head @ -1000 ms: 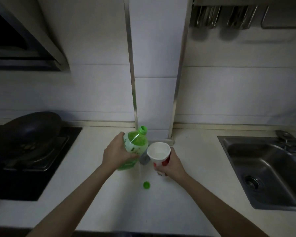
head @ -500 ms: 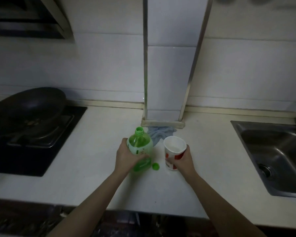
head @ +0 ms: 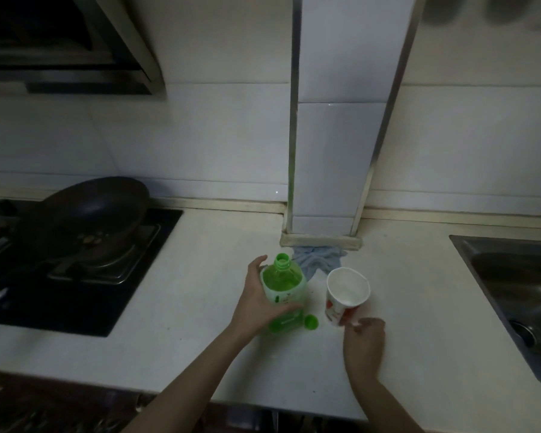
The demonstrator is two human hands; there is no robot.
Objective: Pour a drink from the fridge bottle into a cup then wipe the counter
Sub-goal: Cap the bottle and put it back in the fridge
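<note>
bottle (head: 283, 289) uncapped, green inside, cup (head: 348, 293) upright

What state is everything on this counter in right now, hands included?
Green bottle: upright on the counter, uncapped.
Cap: off, lying between bottle and cup.
Paper cup: upright; contents too dim to tell.
Left hand: grips the bottle.
Right hand: loosely curled beside the cup's base, holding nothing.
Cloth: crumpled at the foot of the pillar, untouched.
Pan: sitting on the stove.
</note>
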